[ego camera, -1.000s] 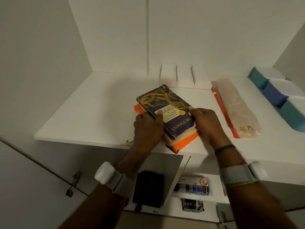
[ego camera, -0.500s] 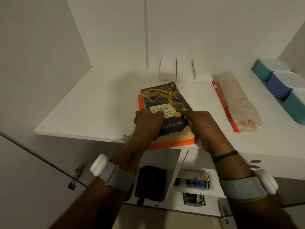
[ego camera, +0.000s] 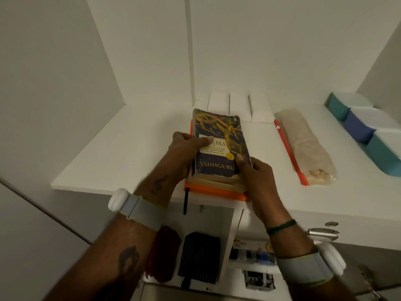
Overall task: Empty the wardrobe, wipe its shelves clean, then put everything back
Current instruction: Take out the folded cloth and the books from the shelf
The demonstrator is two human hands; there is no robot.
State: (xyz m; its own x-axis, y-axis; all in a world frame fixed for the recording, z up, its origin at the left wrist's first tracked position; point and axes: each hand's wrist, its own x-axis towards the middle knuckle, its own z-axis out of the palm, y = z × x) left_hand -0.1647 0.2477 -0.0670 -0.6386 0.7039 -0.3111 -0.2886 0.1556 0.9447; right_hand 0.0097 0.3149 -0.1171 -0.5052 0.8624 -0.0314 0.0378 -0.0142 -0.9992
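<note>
Squared since earlier: book stack [ego camera: 219, 153], shelf [ego camera: 121, 148] front edge, 6 o'clock. Left hand [ego camera: 184, 153] and right hand [ego camera: 258, 170] clasp its sides. Stiff, moderately heavy; top paperback may slide, so lift from beneath.

The left hand [ego camera: 184, 153] covers the first letters of the title on the top book [ego camera: 219, 146], and its fingers vanish under the stack's left side. Only an edge of the orange book [ego camera: 214, 190] shows beneath. The nearest teal box [ego camera: 384, 153] is cut off by the right edge. On the lower shelf, the small packet [ego camera: 253, 250] carries print too blurred to read, and the right hand [ego camera: 260, 181] hides the stack's near right corner.
</note>
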